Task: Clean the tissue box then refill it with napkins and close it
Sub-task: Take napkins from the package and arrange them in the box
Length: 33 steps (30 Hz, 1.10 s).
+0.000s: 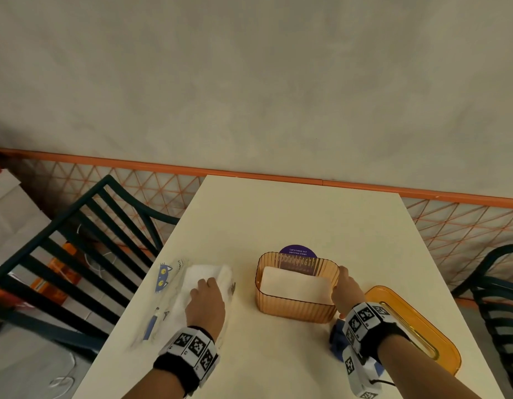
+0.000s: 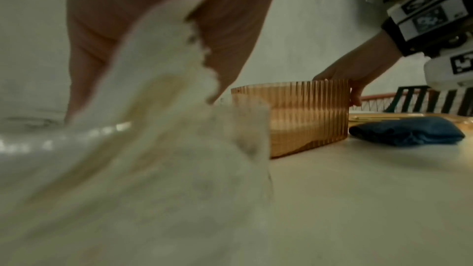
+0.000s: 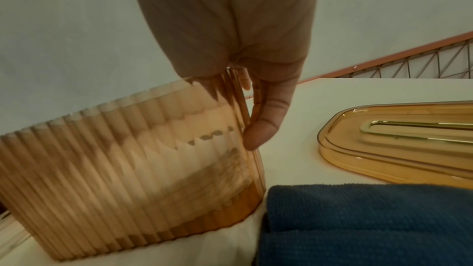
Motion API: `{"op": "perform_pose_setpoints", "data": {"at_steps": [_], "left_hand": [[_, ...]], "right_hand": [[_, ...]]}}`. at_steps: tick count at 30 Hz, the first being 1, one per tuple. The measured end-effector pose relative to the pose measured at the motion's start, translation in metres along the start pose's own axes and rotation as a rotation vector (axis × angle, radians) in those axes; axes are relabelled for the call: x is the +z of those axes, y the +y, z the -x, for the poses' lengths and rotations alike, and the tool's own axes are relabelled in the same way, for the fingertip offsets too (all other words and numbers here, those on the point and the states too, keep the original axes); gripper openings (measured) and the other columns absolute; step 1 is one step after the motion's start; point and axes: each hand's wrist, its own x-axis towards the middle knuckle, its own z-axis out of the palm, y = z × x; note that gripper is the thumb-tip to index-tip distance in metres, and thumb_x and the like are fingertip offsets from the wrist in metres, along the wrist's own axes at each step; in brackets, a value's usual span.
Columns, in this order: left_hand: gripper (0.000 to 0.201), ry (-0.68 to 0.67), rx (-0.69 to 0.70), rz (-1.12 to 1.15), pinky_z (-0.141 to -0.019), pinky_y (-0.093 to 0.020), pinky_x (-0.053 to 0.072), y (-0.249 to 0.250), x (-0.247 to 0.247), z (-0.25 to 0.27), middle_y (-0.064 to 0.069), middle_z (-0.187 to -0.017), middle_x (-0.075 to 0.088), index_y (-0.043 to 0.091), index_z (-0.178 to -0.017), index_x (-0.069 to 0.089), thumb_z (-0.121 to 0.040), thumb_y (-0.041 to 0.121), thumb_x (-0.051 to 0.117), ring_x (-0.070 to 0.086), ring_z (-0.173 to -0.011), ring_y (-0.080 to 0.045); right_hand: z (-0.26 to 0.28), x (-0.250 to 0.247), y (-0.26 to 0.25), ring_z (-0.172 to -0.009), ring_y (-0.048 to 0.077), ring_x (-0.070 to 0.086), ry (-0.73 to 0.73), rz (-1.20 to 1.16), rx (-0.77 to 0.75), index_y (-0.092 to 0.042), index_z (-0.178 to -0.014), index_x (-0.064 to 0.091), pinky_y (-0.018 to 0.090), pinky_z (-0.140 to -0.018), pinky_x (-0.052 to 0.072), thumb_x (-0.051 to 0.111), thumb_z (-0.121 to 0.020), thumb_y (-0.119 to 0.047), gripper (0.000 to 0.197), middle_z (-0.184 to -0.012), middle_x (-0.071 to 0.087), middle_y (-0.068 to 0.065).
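An amber ribbed tissue box stands open at mid-table with a white stack of napkins inside. My right hand pinches its right wall, thumb outside and fingers inside the box. To the left lies a napkin pack in a clear printed wrapper. My left hand is on it, fingers curled over the white napkins, which rise toward the palm. The amber lid with its slot lies flat to the right of the box.
A folded blue cloth lies by the box's near right corner, under my right wrist. A round purple sign stands behind the box. Dark chairs flank the cream table; orange mesh railing runs behind.
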Motion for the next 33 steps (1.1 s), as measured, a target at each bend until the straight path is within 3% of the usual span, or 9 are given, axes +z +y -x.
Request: {"op": "perform_pose_setpoints", "data": {"at_steps": [7, 11, 18, 21, 25, 27, 30, 31, 33], "left_hand": [[0.030, 0.021, -0.007, 0.018, -0.089, -0.025, 0.047, -0.003, 0.002, -0.004, -0.005, -0.130, 0.044, 0.010, -0.126, 0.039, -0.100, 0.023, 0.035, 0.053, -0.112, -0.018], [0.029, 0.003, 0.001, -0.024, -0.085, -0.024, 0.049, -0.002, 0.002, -0.002, -0.005, -0.127, 0.044, 0.010, -0.123, 0.040, -0.095, 0.013, 0.042, 0.053, -0.110, -0.018], [0.033, -0.029, -0.014, -0.092, -0.085, -0.024, 0.053, 0.006, -0.006, -0.003, -0.007, -0.129, 0.046, 0.006, -0.127, 0.036, -0.095, 0.005, 0.041, 0.063, -0.106, -0.018], [0.033, -0.024, 0.015, -0.053, -0.084, -0.026, 0.050, 0.000, -0.027, -0.002, -0.009, -0.129, 0.049, 0.004, -0.128, 0.036, -0.095, 0.002, 0.037, 0.062, -0.107, -0.022], [0.027, 0.072, 0.049, 0.068, -0.084, -0.032, 0.050, -0.007, -0.071, 0.009, -0.013, -0.118, 0.058, 0.002, -0.121, 0.042, -0.095, 0.002, 0.036, 0.061, -0.102, -0.027], [0.027, 0.142, 0.096, 0.096, -0.080, -0.029, 0.050, -0.005, -0.093, 0.019, -0.009, -0.114, 0.059, 0.007, -0.122, 0.043, -0.096, 0.004, 0.034, 0.063, -0.094, -0.023], [0.031, 0.250, 0.215, 0.198, -0.072, -0.031, 0.048, 0.009, -0.119, 0.035, -0.007, -0.116, 0.058, 0.010, -0.128, 0.041, -0.098, 0.010, 0.035, 0.063, -0.089, -0.025], [0.032, 0.281, 0.255, 0.212, -0.070, -0.032, 0.047, 0.015, -0.124, 0.039, -0.006, -0.116, 0.057, 0.011, -0.129, 0.042, -0.098, 0.011, 0.035, 0.063, -0.088, -0.026], [0.032, 0.339, 0.368, 0.246, -0.066, -0.034, 0.048, 0.026, -0.124, 0.044, -0.005, -0.114, 0.058, 0.012, -0.126, 0.047, -0.096, 0.009, 0.040, 0.065, -0.082, -0.027]], "right_hand": [[-0.005, 0.004, 0.003, -0.078, 0.024, 0.057, 0.015, 0.029, -0.006, -0.009, -0.132, 0.028, 0.029, -0.064, 0.048, 0.040, -0.092, -0.002, 0.042, -0.106, 0.060, 0.017], [-0.005, 0.005, 0.002, -0.078, 0.023, 0.057, 0.018, 0.022, -0.007, -0.008, -0.131, 0.029, 0.028, -0.063, 0.045, 0.040, -0.092, -0.002, 0.040, -0.107, 0.060, 0.017], [-0.005, 0.005, 0.003, -0.089, 0.026, 0.064, 0.014, 0.013, 0.000, -0.011, -0.132, 0.029, 0.033, -0.073, 0.056, 0.042, -0.093, -0.007, 0.041, -0.110, 0.060, 0.014], [0.005, -0.005, -0.001, -0.095, 0.030, 0.063, -0.031, -0.012, 0.011, -0.011, -0.137, 0.024, 0.037, -0.078, 0.057, 0.039, -0.096, -0.012, 0.043, -0.118, 0.055, 0.017], [0.021, -0.036, -0.015, -0.114, 0.034, 0.053, -0.002, -0.033, -0.033, -0.007, -0.142, 0.020, 0.037, -0.089, 0.046, 0.037, -0.099, -0.025, 0.050, -0.139, 0.033, 0.020], [0.028, -0.053, -0.028, -0.112, 0.032, 0.055, 0.052, -0.131, -0.107, -0.009, -0.144, 0.019, 0.038, -0.090, 0.047, 0.036, -0.099, -0.030, 0.053, -0.137, 0.041, 0.021], [0.047, -0.070, -0.058, -0.076, 0.023, 0.061, -0.116, -0.423, -0.212, -0.016, -0.142, 0.022, 0.032, -0.064, 0.053, 0.031, -0.099, -0.039, 0.050, -0.110, 0.064, 0.019], [0.057, -0.074, -0.070, -0.070, 0.023, 0.062, -0.214, -0.549, -0.221, -0.020, -0.139, 0.025, 0.032, -0.060, 0.054, 0.030, -0.099, -0.042, 0.047, -0.105, 0.066, 0.019], [0.074, -0.081, -0.090, -0.074, 0.030, 0.066, -0.425, -0.824, -0.177, -0.024, -0.132, 0.031, 0.037, -0.064, 0.056, 0.030, -0.097, -0.049, 0.043, -0.106, 0.066, 0.023]]}}
